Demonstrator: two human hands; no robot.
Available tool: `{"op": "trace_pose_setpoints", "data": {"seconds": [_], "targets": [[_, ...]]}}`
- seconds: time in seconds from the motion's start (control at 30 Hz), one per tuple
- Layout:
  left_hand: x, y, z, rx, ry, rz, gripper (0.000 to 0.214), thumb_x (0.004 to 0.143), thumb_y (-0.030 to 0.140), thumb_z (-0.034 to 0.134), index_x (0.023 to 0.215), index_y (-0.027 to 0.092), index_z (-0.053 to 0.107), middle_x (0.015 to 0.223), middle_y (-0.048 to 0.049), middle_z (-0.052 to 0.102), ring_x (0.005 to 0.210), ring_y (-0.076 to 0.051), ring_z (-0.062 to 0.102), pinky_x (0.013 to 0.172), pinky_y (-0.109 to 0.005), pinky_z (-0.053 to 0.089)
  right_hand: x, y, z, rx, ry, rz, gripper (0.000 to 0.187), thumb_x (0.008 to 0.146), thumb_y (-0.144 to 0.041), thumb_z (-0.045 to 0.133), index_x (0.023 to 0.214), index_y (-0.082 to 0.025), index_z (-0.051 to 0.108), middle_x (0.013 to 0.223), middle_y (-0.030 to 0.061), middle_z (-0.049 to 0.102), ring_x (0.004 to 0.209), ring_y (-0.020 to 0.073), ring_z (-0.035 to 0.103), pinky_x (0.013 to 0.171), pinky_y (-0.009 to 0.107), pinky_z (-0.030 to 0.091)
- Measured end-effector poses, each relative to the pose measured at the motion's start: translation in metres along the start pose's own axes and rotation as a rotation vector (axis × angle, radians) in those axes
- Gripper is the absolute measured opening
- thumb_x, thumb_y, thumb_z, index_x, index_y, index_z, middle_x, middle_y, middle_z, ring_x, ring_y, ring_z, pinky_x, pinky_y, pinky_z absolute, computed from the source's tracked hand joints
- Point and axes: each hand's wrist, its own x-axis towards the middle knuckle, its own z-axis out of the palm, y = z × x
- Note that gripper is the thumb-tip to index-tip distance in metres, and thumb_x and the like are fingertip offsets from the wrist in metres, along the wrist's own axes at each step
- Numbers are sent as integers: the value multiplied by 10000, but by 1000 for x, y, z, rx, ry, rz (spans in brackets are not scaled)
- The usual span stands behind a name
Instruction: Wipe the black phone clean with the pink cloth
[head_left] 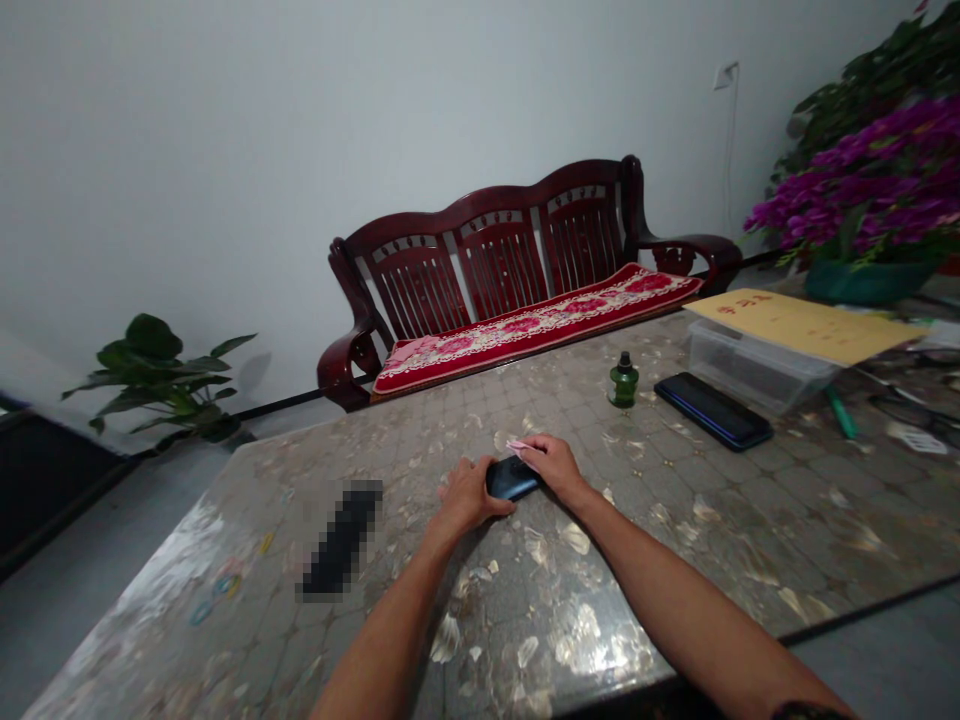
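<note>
A dark phone [511, 478] lies on the patterned table [675, 540], between my two hands. My left hand [466, 497] grips its near left end with curled fingers. My right hand [550, 462] is closed over its far right end and pinches a small pink piece [517, 446] against it. What the pink piece is I cannot make out.
A small green bottle [623, 382] stands beyond my hands. A second dark phone [712, 410] lies beside a clear plastic box [757, 370] topped by a yellow envelope [806, 325]. A blurred dark object [343, 540] lies left. Behind the table stand a wooden bench [517, 280] and potted plants.
</note>
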Motion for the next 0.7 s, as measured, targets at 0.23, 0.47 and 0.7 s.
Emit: {"op": "trace_pose_setpoints", "data": {"seconds": [0.23,0.47,0.7], "targets": [[-2,5,-9,78,51,32,737,659,507,792,1338,313,581,1225,-116,627,1122,-351,613,933,-496,452,0,-3,0,92,9,13,332,725,-462,683,844,-172,792,772,32,746,745,212,654,695,295,485],[0,4,-17,151,23,20,759,654,545,775,1350,319,571,1231,-118,634,1091,-346,635,933,-474,449,0,-5,-1,140,11,44,359,706,-482,707,856,-166,790,788,35,748,755,215,660,706,298,489],[-3,-1,-19,172,56,-9,727,665,546,757,1324,289,590,1212,-127,648,1057,-340,653,933,-462,455,-2,-8,-3,-10,18,0,307,774,-457,667,841,-180,782,793,30,730,778,207,651,727,290,484]]}}
